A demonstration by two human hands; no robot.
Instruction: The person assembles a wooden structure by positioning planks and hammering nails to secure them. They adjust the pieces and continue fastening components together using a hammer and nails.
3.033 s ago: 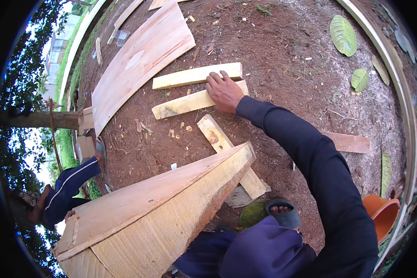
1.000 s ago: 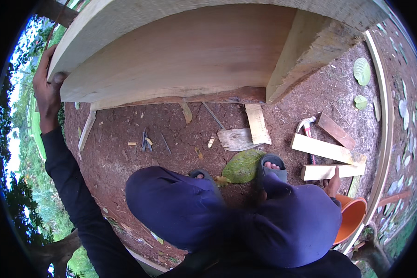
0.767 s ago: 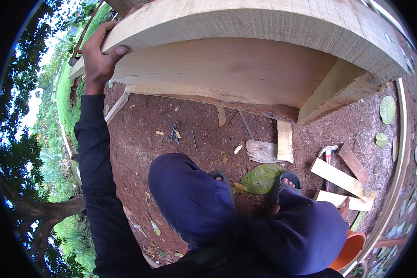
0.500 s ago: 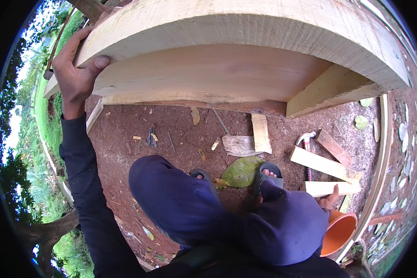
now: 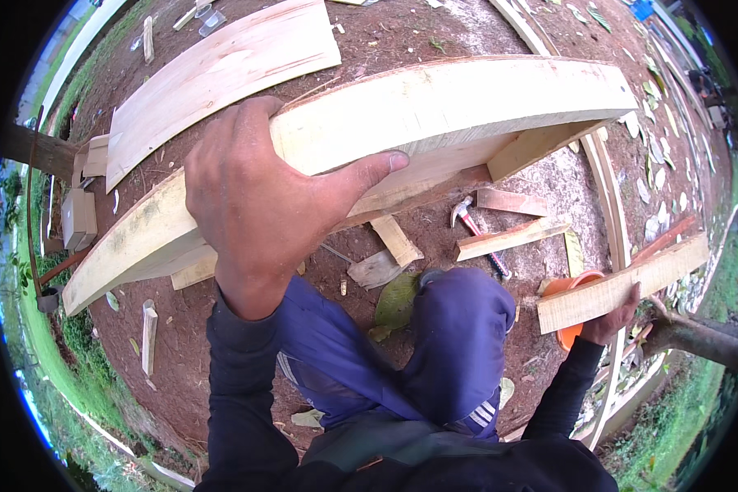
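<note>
My left hand point(image 5: 258, 197) is closed round the edge board of a large wooden frame point(image 5: 467, 94), its thumb along the near face and its fingers over the top. The frame is tilted up in front of me, with a thin panel inside and a cross block near its right end. At the right, my right hand point(image 5: 611, 322) grips a short pale wooden block point(image 5: 623, 283), thumb on its near side. Behind that block is an orange bucket point(image 5: 571, 283), partly hidden.
On the soil lie a claw hammer point(image 5: 476, 225), a loose block point(image 5: 512, 238) and a reddish offcut point(image 5: 512, 202). A plywood sheet point(image 5: 221, 78) lies beyond the frame. A long timber point(image 5: 607, 197) runs along the right. Cardboard boxes point(image 5: 79, 217) stand far left.
My right hand has lifted the block off the ground and out to the right, over the bucket. The frame sits lower in view, and my left hand still holds it.
</note>
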